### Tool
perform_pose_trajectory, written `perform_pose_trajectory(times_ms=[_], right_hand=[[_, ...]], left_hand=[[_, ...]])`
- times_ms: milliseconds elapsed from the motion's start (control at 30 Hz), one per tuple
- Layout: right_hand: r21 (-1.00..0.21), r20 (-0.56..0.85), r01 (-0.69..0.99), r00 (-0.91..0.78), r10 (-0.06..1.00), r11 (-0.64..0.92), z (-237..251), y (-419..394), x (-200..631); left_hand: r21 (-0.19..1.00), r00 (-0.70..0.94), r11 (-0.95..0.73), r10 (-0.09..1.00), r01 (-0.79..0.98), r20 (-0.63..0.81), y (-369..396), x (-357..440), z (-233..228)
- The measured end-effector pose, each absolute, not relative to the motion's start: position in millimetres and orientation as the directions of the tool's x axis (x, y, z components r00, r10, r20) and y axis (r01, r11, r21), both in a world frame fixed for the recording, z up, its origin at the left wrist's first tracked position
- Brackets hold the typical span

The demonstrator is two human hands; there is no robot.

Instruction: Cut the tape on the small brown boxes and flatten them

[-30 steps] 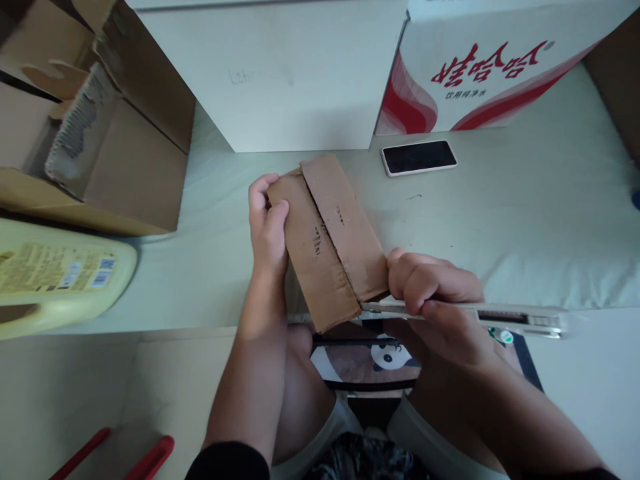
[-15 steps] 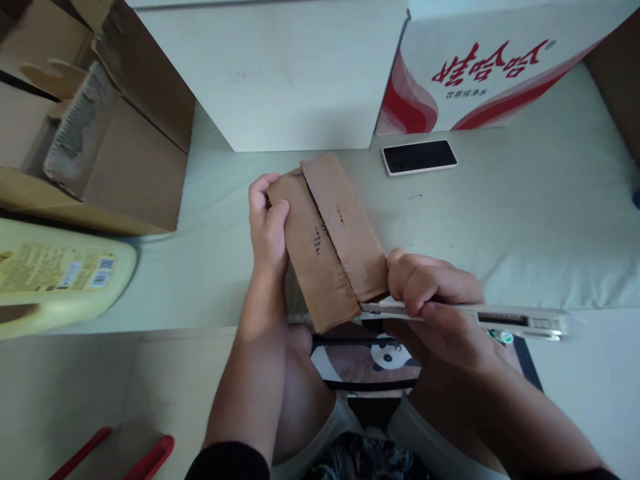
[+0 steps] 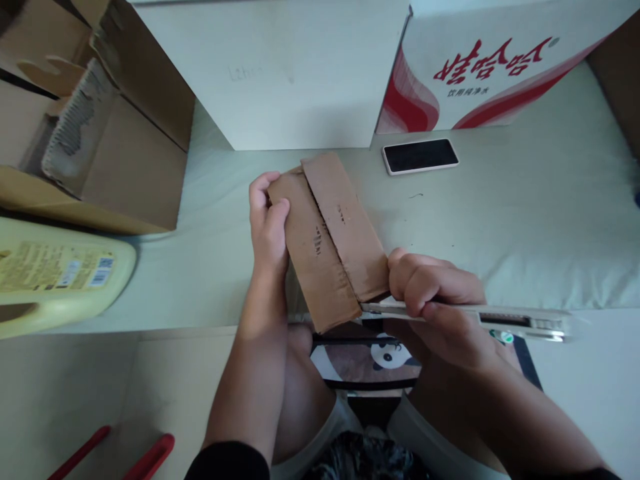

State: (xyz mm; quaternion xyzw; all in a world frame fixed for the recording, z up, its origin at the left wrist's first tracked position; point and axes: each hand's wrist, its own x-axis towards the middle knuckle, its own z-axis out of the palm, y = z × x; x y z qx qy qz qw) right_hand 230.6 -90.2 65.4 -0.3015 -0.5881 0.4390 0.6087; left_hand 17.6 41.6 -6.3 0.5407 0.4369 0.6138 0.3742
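A small brown cardboard box (image 3: 325, 243) is held tilted over the front edge of the green-covered surface. My left hand (image 3: 270, 223) grips its far left end, thumb on top and the other fingers mostly hidden behind. A seam with a ragged edge runs lengthwise between the top flaps. My right hand (image 3: 445, 303) is closed around a utility knife (image 3: 525, 321) with a pale handle. Its blade tip touches the near end of the seam, by the box's near corner. The knuckles of my right hand are against the box's right corner.
Behind stand a white box (image 3: 290, 80) and a red-and-white carton (image 3: 480, 87). A phone (image 3: 420, 157) lies before them. At left are an open cardboard box (image 3: 135, 160) and a yellow jug (image 3: 65, 267). A panda-print item (image 3: 390, 353) lies below my hands; red bars (image 3: 150, 457) are lower left.
Almost nothing differs. Both hands, the cardboard box and the knife keep the same positions, with only a very slight shift of the view.
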Motion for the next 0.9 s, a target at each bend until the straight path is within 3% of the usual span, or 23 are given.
perform_pose_trajectory(times_ms=[900], right_hand=[[-0.875, 0.470, -0.174, -0.081, 0.879, 0.452, 64.5, -89.0, 230.4]], left_hand=[[0.942, -0.140, -0.322, 0.941, -0.089, 0.309, 41.3, 19.5, -2.8]])
